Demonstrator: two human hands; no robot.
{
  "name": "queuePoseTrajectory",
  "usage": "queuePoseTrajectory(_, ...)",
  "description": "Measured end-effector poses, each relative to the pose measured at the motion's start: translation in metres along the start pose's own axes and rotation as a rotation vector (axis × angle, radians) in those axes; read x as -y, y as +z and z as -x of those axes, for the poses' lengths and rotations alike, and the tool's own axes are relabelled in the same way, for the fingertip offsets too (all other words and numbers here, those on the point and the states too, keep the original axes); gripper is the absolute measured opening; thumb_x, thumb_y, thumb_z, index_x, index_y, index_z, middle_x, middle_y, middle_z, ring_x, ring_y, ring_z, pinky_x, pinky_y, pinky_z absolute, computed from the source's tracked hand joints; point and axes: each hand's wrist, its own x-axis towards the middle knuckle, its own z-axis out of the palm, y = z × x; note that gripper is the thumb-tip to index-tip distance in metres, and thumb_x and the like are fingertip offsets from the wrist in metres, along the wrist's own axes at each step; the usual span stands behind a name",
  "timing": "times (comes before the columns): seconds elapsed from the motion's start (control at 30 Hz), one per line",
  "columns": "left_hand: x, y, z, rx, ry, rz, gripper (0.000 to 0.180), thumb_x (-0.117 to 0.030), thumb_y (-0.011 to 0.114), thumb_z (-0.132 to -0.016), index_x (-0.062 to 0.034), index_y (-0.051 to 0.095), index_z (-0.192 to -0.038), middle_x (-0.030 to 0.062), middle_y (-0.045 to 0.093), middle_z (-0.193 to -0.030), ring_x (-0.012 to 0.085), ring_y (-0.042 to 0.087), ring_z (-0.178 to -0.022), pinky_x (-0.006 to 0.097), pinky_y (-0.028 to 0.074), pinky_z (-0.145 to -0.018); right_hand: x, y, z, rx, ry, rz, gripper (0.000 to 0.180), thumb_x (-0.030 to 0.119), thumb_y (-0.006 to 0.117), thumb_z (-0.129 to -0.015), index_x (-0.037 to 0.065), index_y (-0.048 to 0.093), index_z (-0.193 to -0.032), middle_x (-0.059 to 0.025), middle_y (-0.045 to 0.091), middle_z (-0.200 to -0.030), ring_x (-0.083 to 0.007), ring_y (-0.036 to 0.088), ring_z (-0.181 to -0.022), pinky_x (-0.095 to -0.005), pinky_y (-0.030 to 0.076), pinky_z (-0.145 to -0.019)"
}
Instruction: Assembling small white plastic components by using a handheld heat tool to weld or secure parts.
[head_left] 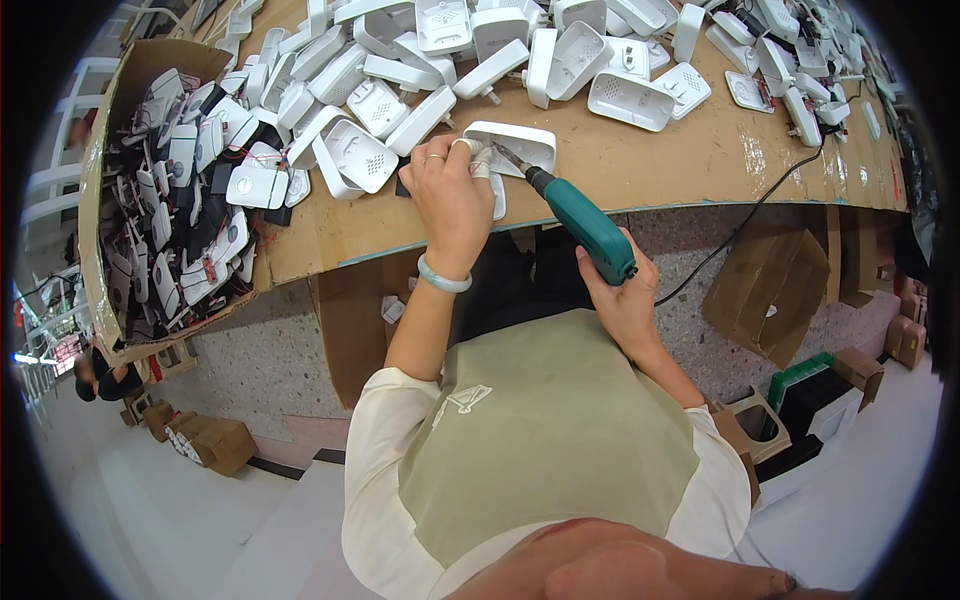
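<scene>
My right hand (625,295) wraps round the rear of a green electric screwdriver (590,228). The tool slants up to the left, and its tip reaches the fingertips of my left hand (448,195). Those fingers are curled at the left side of a white plastic housing (525,145), an open shallow shell near the table's front edge. Pale wraps cover some of the left fingertips, and a light bracelet circles that wrist. Whatever lies right under the tip is hidden by the fingers. A smaller white piece (499,196) shows just below, partly behind my left hand.
Several white housings (365,157) crowd the back of the brown-covered table (740,165). To the left, a cardboard box (100,255) is full of white parts with wires. A black cord (740,225) runs up to the right. Cardboard boxes (768,290) stand below the table.
</scene>
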Motion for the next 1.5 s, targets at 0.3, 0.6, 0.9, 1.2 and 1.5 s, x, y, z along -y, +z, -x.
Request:
queuePoseTrajectory(0.3, -0.002, 0.000, -0.001, -0.019, 0.008, -0.005, 0.015, 0.000, 0.068, -0.075, -0.0005, 0.068, -0.090, 0.0111, 0.067, -0.105, 0.0316, 0.057, -0.103, 0.044, 0.037, -0.087, -0.001, -0.002, -0.001, 0.023, 0.012, 0.029, 0.015, 0.001, 0.073, -0.089, 0.000, 0.066, -0.103, -0.0056, 0.064, -0.081, -0.0115, 0.056, -0.072, -0.0267, 0.048, -0.069)
queuePoseTrajectory(0.6, -0.002, -0.003, 0.000, 0.009, -0.001, -0.022, 0.017, 0.000, 0.069, -0.074, -0.0007, 0.068, -0.091, 0.0109, 0.067, -0.104, 0.0312, 0.056, -0.103, 0.044, 0.036, -0.088, 0.000, -0.011, 0.014, 0.012, 0.052, -0.039, 0.028, -0.002, 0.072, -0.087, -0.001, 0.065, -0.114, -0.0109, 0.070, -0.095, -0.0183, 0.067, -0.082, -0.0289, 0.052, -0.077)
queuePoseTrajectory(0.9, -0.005, -0.005, -0.003, 0.047, -0.015, -0.116, 0.019, 0.000, 0.069, -0.074, -0.0016, 0.070, -0.092, 0.0111, 0.068, -0.108, 0.0330, 0.058, -0.105, 0.046, 0.038, -0.089, 0.001, -0.023, 0.023, -0.011, 0.129, -0.070, 0.021, -0.001, 0.073, -0.087, -0.002, 0.066, -0.106, -0.0075, 0.068, -0.090, -0.0127, 0.062, -0.077, -0.0264, 0.050, -0.072)
queuePoseTrajectory(1.2, -0.007, -0.014, 0.001, -0.079, 0.058, 0.126, 0.023, -0.015, 0.075, -0.084, -0.0038, 0.069, -0.103, 0.0136, 0.068, -0.111, 0.0353, 0.060, -0.105, 0.044, 0.045, -0.092, 0.010, -0.028, 0.030, -0.054, 0.226, -0.116, 0.021, 0.005, 0.077, -0.086, -0.001, 0.066, -0.103, -0.0084, 0.068, -0.086, -0.0117, 0.062, -0.078, -0.0277, 0.051, -0.073)
queuePoseTrajectory(1.5, -0.006, -0.041, 0.030, -0.054, 0.095, 0.355, 0.017, 0.000, 0.070, -0.089, 0.0000, 0.074, -0.105, 0.0135, 0.067, -0.091, 0.0318, 0.059, -0.087, 0.041, 0.049, -0.078, 0.015, -0.030, 0.023, -0.028, 0.046, -0.146, 0.022, 0.004, 0.074, -0.088, 0.001, 0.065, -0.108, -0.0083, 0.061, -0.079, -0.0120, 0.055, -0.071, -0.0277, 0.049, -0.070)
